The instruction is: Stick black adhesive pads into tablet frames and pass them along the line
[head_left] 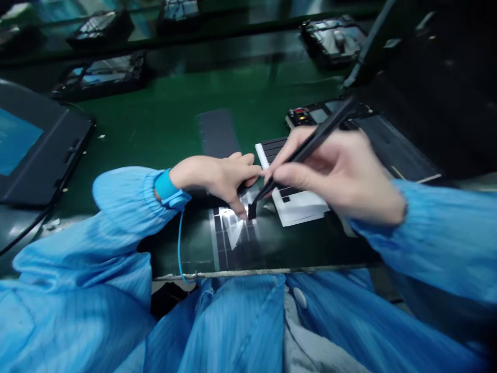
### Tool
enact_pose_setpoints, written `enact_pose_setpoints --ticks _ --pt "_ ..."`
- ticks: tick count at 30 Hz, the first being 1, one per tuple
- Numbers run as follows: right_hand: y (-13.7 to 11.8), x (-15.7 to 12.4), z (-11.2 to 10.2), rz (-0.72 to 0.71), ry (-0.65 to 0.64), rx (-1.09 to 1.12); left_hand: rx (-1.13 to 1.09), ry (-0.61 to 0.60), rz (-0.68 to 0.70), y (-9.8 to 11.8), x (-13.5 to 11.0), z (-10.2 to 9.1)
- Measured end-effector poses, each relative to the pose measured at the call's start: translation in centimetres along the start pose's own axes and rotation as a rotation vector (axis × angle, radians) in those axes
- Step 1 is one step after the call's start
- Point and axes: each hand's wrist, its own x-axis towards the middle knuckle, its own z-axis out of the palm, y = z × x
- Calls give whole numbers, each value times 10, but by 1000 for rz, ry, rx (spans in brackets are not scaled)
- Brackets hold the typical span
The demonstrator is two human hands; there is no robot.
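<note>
My right hand (326, 176) is closed around black tweezers (310, 145), whose tips point down and left. At the tips is a small black piece (252, 210), over a clear sheet (229, 254) marked into rectangles. My left hand (223, 178) lies over that sheet with fingers stretched out, holding nothing. Its thumb rests right beside the black piece; whether it touches the piece I cannot tell. Beneath my right hand lies a white sheet (298, 210) carrying black strips. A dark grey strip (219, 132) lies just beyond my left hand.
A dark device with a blue screen (19, 140) stands at the left. Opened device housings (103, 75) lie at the back, another housing (334, 39) at the back right. An opened device (306, 116) and a dark panel (399, 145) lie by my right hand. A blue cord (179, 243) hangs from my left wristband.
</note>
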Motion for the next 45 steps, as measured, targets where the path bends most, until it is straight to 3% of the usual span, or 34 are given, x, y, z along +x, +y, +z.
enact_pose_setpoints --ticks 3,4,6,8,10,12,14,18,24,37,45 --pt "-1 6 -41 35 206 -79 36 -178 94 2 0 -7" --pt "4 7 -54 84 244 -70 39 -168 73 6 2 -8" --pt "20 8 -71 239 241 -2 33 6 -3 18 9 -5" --pt "40 10 -78 417 158 78 3 308 3 32 19 6" --pt "56 13 -76 525 63 125 -36 533 144 43 29 21" --pt "67 16 -72 540 13 126 -75 585 301 47 38 35" --pt "73 18 -69 491 10 77 -112 570 374 46 43 45" --pt "77 18 -69 392 40 -13 -172 541 373 42 43 50" --pt "79 18 -70 398 71 -19 -135 534 403 43 41 48" --pt "79 18 -69 371 91 15 -67 366 459 47 38 45" --pt "76 17 -66 328 105 -19 88 429 381 52 37 45"
